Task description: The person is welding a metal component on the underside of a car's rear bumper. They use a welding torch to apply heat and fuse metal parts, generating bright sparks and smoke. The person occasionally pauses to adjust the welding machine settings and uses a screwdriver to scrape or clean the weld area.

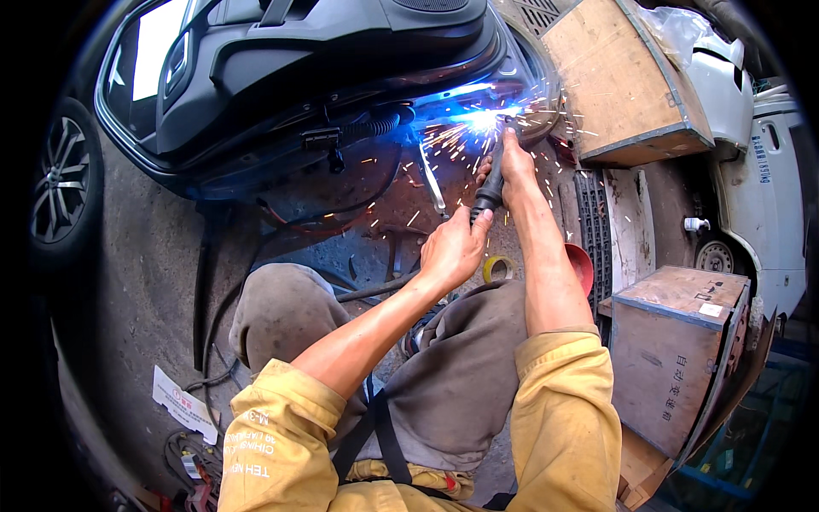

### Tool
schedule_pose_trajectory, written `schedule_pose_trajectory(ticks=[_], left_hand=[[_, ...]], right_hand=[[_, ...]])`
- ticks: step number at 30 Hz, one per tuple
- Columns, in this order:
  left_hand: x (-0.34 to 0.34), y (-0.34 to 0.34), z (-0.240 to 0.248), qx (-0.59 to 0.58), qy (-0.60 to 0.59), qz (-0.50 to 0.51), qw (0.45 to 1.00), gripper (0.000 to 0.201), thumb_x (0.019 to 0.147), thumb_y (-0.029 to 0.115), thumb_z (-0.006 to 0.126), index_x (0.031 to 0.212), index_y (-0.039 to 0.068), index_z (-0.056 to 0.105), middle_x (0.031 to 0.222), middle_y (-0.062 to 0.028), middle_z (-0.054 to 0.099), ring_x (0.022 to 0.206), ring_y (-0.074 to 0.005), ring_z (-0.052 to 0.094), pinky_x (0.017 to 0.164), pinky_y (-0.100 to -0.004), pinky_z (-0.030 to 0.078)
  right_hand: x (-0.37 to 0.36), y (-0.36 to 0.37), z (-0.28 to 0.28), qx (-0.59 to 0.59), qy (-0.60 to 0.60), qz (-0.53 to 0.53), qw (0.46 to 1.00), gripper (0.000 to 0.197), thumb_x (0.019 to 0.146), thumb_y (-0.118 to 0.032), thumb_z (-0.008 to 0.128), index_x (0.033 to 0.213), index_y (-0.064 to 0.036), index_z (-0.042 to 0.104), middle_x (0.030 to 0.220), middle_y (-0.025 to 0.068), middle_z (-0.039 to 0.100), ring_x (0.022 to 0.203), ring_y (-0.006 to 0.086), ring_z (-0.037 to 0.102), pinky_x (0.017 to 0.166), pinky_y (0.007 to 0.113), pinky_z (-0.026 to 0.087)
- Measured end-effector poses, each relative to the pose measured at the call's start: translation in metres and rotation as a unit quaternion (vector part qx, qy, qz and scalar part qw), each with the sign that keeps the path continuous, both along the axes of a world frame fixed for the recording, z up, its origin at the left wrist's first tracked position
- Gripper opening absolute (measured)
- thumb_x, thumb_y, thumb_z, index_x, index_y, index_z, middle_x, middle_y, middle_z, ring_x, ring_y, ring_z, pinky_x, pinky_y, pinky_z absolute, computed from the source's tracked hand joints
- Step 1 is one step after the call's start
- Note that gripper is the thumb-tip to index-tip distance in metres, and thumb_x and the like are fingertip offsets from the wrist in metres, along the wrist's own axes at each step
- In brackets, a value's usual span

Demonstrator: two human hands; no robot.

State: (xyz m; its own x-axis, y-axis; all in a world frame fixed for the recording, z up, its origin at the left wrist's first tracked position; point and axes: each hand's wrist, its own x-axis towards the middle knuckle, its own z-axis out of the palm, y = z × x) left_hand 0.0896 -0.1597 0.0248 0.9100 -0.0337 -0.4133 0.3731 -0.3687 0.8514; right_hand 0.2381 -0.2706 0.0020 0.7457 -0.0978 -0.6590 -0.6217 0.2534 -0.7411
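Observation:
Both my hands are closed around a black welding torch (490,193). My right hand (515,165) wraps its upper part near the nozzle, and my left hand (455,249) grips the lower end of its handle. A bright blue-white arc burns at the tip, against the lower edge of a dark car door (341,64), and orange sparks spray around it. Glare hides the exact spot being welded. Just beyond my left fingers, a shiny narrow metal bar (431,181) slants up toward the door; whether the hand touches it, I cannot tell. A black corrugated sleeve (372,127) hangs from the door.
Wooden crates (614,81) (670,358) stand on the right, with a white vehicle (778,196) behind. A yellow tape roll (497,269) and red bowl-shaped object (579,268) lie beside my right forearm. Cables (223,316) cross the floor on the left, near a wheel (64,179).

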Motion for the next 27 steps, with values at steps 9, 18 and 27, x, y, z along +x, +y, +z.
schedule_pose_trajectory(ticks=[9,18,27], left_hand=[[0.000,-0.001,-0.005,-0.008,-0.006,0.004,1.000,0.052,0.102,0.050,0.040,0.101,0.001,0.054,0.092,-0.0269,0.067,0.093,-0.0477,0.063,0.079,-0.0577,0.046],[0.000,0.000,0.002,0.004,-0.003,0.000,1.000,0.051,0.102,0.050,0.041,0.100,0.001,0.054,0.092,-0.0258,0.068,0.092,-0.0467,0.064,0.078,-0.0569,0.046],[-0.001,0.000,0.002,0.003,0.005,0.001,1.000,0.052,0.102,0.052,0.041,0.100,0.001,0.055,0.091,-0.0246,0.068,0.091,-0.0455,0.064,0.077,-0.0558,0.046]], right_hand=[[-0.004,0.004,0.006,-0.015,0.005,-0.034,0.999,0.057,0.098,-0.057,0.049,0.089,-0.0007,0.045,0.067,0.0080,0.049,0.051,0.0179,0.049,0.046,0.036,0.046],[-0.003,0.003,0.005,-0.012,0.006,-0.033,0.999,0.058,0.097,-0.058,0.049,0.088,-0.0015,0.046,0.065,0.0061,0.048,0.051,0.0173,0.048,0.046,0.035,0.044],[-0.003,0.005,0.006,-0.010,0.015,-0.025,1.000,0.057,0.097,-0.058,0.049,0.088,-0.0022,0.045,0.064,0.0055,0.047,0.050,0.0170,0.047,0.046,0.035,0.044]])
